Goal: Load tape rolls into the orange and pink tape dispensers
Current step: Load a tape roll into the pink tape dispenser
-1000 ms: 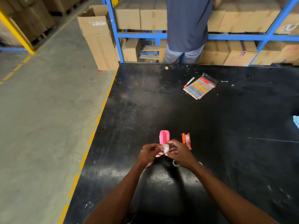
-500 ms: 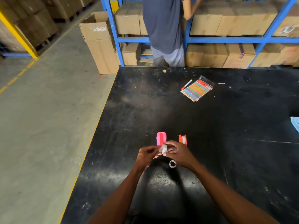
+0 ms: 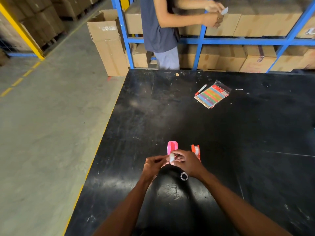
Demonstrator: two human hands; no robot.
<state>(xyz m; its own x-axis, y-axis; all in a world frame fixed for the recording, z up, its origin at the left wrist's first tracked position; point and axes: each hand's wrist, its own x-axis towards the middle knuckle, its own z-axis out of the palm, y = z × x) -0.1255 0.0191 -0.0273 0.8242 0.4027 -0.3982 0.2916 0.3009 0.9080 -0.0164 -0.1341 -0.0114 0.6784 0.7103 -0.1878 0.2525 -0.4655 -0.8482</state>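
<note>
From the head view, the left hand (image 3: pixel 154 165) and right hand (image 3: pixel 186 161) meet above the black tabletop (image 3: pixel 170 108), each grip pinched on a small tape roll (image 3: pixel 171 157) held just in front of the pink dispenser (image 3: pixel 172 147). The orange dispenser (image 3: pixel 196 149), already carrying tape, stands just right of it, and a clear ring (image 3: pixel 184 176) lies by the right wrist.

Both hands, left hand (image 3: pixel 154 165) and right hand (image 3: pixel 186 161), pinching a tape roll (image 3: pixel 172 157) before the pink dispenser (image 3: pixel 172 147). Orange dispenser (image 3: pixel 196 150) just beside, already holding tape. Small white ring (image 3: pixel 184 176) on the black table (image 3: pixel 238 142).
</note>
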